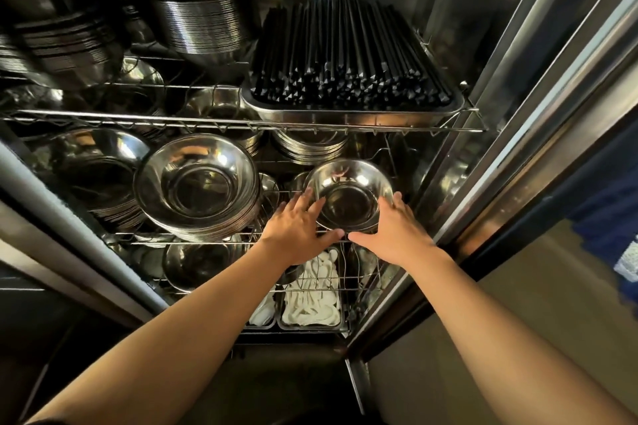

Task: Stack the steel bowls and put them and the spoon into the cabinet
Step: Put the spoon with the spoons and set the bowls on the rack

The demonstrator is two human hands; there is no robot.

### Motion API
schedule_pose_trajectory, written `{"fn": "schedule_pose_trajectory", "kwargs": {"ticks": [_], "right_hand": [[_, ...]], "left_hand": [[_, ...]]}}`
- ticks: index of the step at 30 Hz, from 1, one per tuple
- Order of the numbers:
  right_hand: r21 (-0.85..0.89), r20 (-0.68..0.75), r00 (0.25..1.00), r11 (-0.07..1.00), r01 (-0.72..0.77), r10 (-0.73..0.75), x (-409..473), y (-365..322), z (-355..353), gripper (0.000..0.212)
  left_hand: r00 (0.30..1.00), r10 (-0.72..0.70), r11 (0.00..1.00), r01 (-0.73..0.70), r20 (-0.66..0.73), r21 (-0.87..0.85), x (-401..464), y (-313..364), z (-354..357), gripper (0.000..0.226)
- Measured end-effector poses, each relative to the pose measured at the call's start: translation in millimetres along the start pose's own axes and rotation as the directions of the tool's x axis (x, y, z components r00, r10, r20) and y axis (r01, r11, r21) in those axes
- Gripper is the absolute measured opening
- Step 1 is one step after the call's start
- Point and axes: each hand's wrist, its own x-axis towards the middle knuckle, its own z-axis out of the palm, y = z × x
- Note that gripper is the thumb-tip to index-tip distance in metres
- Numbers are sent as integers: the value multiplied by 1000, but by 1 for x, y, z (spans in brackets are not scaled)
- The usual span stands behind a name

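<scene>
A stack of steel bowls [348,197] rests on the right side of the cabinet's middle wire shelf [193,241]. My left hand [298,228] cups the stack's left side and my right hand [393,228] cups its right side, thumbs nearly meeting at the front rim. The bowls stand upright, and the top one holds nothing. No spoon shows in either hand.
A taller stack of wider steel bowls [196,186] stands just left of my hands. Above, a steel tray [352,112] carries black chopsticks [348,55]. White spoons [314,293] lie in trays on the lowest shelf. The steel cabinet door frame [518,134] runs along the right.
</scene>
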Motion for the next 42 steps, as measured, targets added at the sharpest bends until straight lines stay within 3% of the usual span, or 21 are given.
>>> {"fn": "schedule_pose_trajectory", "kwargs": {"ticks": [22,37,42], "right_hand": [[11,26,989,990,143,-143,-6,-26,17,109],[44,18,988,987,152,-153,-4,-38,27,101],[60,-8,995,993,102,-101,13,-37,20,98]], "left_hand": [[990,-76,997,78,-118,9,-41,-23,0,94],[968,-60,997,48,-246,-54,-60,-27,-4,74],[956,-41,999,38,-290,-14,-62,-21,-7,79]]}}
